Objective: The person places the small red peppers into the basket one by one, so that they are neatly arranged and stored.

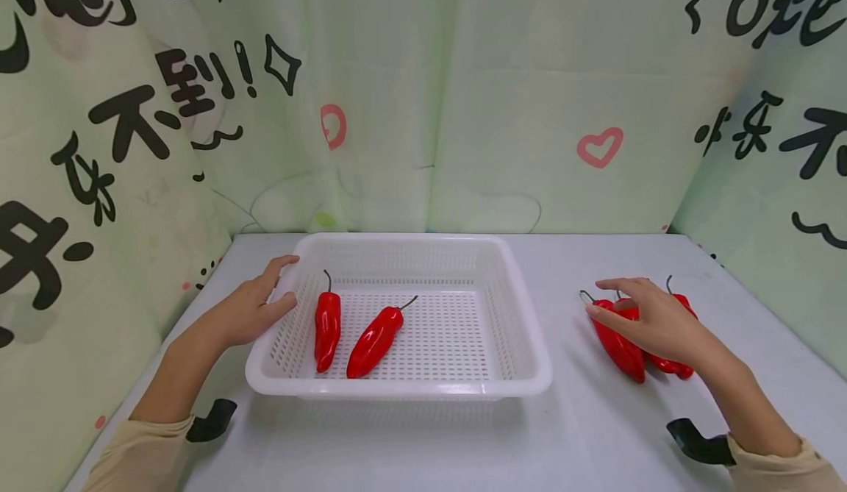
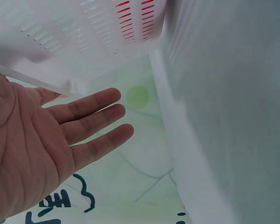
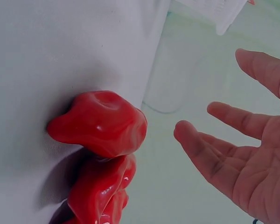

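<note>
Two red chili peppers lie in a white perforated plastic basket [image 1: 423, 389]: one pepper [image 1: 328, 330] upright in view at the left, the other pepper [image 1: 376, 341] slanting beside it. My left hand [image 1: 254, 304] rests at the basket's left rim, fingers extended; in the left wrist view the palm and straight fingers show beside the basket wall [image 2: 84, 42]. Over a small group of red peppers [image 1: 618, 345] on the right hovers my right hand [image 1: 655, 319], fingers spread and partly hiding them. The right wrist view shows a gap between that hand [image 3: 252, 154] and the nearest pepper [image 3: 102, 123].
A white-covered table [image 1: 423, 448] carries everything. Pale green curtains [image 1: 529, 109] with black lettering hang behind and along both sides, meeting the table's edges. Black straps [image 1: 701, 444] stick out from the sleeves near each wrist.
</note>
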Demonstrator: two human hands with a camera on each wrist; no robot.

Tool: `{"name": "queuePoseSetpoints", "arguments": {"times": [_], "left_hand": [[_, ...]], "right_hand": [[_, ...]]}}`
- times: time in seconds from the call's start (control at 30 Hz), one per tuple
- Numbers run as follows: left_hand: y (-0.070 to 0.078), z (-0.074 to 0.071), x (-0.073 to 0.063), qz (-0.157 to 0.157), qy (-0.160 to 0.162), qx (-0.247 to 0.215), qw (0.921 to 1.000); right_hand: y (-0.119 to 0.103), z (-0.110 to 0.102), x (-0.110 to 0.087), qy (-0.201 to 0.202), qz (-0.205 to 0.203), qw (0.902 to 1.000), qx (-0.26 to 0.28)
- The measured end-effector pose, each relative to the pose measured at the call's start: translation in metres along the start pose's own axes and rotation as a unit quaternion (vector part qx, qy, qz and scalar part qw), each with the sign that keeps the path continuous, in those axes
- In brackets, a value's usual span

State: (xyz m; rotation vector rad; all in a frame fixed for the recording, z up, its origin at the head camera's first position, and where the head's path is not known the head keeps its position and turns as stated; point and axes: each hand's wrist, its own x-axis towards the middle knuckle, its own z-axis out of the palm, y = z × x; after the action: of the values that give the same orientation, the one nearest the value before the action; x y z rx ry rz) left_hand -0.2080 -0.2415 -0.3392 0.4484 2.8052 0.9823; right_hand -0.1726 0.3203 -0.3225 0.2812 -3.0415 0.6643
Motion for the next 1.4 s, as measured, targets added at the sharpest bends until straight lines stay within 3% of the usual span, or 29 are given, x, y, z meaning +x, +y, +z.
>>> {"name": "queuePoseSetpoints", "arguments": {"times": [0.5,0.7,1.1,1.4], "left_hand": [[0.000,-0.002,0.000,0.002,-0.002,-0.003,1.0000],[0.000,-0.003,0.001,0.002,-0.003,-0.003,1.0000],[0.000,-0.001,0.000,0.003,-0.007,-0.012,0.9999],[0.000,0.000,0.001,0.006,-0.007,-0.011,0.9999]], "right_hand": [[0.012,0.004,0.001,-0.017,0.010,0.9995,-0.025],[0.016,0.004,-0.001,-0.043,0.021,0.9985,-0.027],[0.022,0.007,0.001,-0.068,0.014,0.9969,-0.037],[0.022,0.015,0.001,-0.088,-0.013,0.9954,-0.035]]}}
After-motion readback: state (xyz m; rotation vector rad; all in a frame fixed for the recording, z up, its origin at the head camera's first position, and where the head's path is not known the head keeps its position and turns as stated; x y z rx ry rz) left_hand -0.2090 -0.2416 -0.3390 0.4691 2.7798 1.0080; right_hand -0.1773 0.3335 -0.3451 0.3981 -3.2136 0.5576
